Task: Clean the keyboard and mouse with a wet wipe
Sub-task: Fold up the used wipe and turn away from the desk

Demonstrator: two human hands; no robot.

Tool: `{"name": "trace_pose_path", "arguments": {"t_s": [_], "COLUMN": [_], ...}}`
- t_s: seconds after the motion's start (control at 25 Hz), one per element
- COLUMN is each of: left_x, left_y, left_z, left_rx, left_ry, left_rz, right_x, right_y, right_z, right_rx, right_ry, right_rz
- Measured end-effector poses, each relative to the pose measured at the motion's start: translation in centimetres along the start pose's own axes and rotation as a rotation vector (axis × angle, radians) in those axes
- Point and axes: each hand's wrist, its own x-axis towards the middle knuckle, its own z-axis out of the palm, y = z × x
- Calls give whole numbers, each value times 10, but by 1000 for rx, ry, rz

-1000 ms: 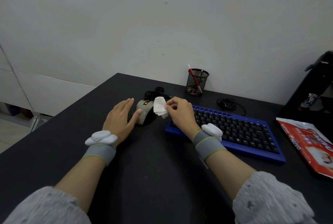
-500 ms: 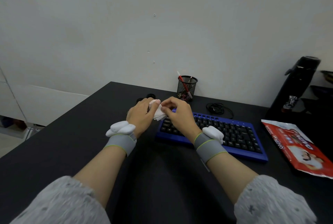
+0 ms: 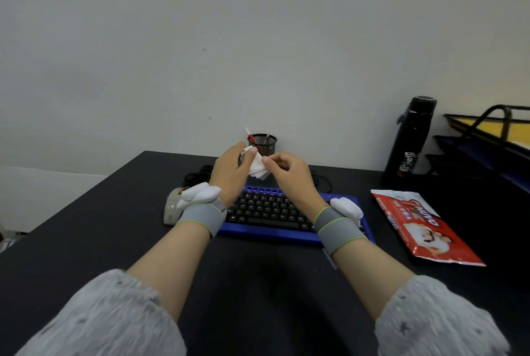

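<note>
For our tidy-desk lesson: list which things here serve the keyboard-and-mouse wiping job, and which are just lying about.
In use: wet wipe, held in left hand and right hand; keyboard; mouse; wipes packet.
Lying about: pen pot; black bottle; coiled cable; document trays.

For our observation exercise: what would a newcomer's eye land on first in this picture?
The left hand and right hand pinch a white wipe between them, raised above the blue keyboard. A grey mouse lies left of the keyboard on the black desk, a red pack to its right.
</note>
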Motion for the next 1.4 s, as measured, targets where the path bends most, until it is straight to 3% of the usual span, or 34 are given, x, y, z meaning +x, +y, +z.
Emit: {"name": "trace_pose_path", "arguments": {"t_s": [0.28,0.96,1.4], "left_x": [-10,-73,-161], "left_y": [49,156,240], "left_z": [54,211,303], "left_rx": [-88,-145,-296], "left_ry": [-35,-157,-313], "left_rz": [37,75,168], "right_x": [-19,-103,-207], "right_y": [6,40,50], "right_z": [-68,-230,-343], "right_rx": [-20,-13,-201], "right_ry": [38,373,567], "right_rz": [0,70,160]}}
